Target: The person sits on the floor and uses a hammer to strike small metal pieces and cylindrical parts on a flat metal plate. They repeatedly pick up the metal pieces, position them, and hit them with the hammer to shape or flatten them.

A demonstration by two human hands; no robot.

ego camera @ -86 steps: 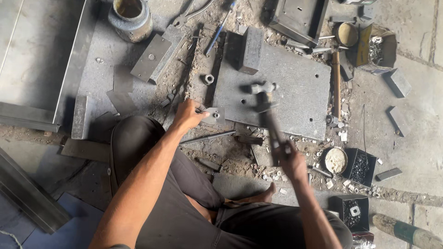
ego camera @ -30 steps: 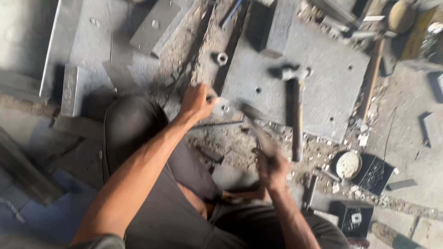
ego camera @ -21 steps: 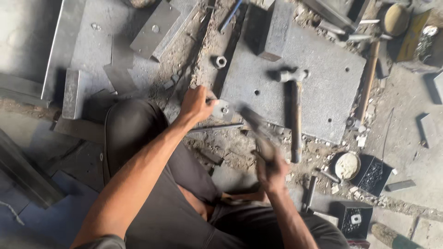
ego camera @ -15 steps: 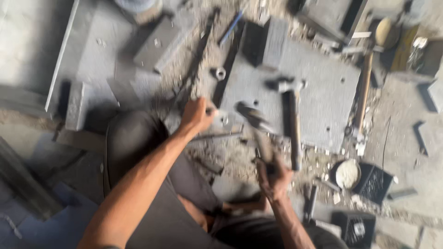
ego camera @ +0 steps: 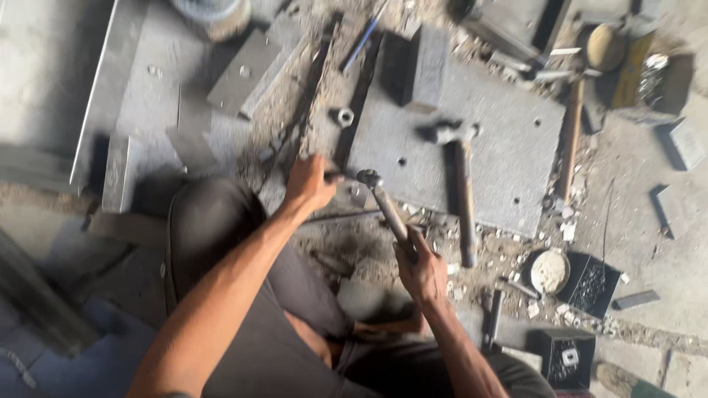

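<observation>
Hammer (ego camera: 383, 206) in the right hand (ego camera: 422, 269), gripped low on its handle, head down on a small piece pinched by the left hand (ego camera: 310, 184). That piece sits at the steel plate's (ego camera: 501, 158) seven-o'clock edge. Striking looks underway, not finished; a second hammer (ego camera: 461, 191) lies idle on the plate.

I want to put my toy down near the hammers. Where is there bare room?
The big grey metal plate is bare right of the lying hammer, toward the long wooden handle. It is crowded with rubble around the left hand and right hand.
</observation>
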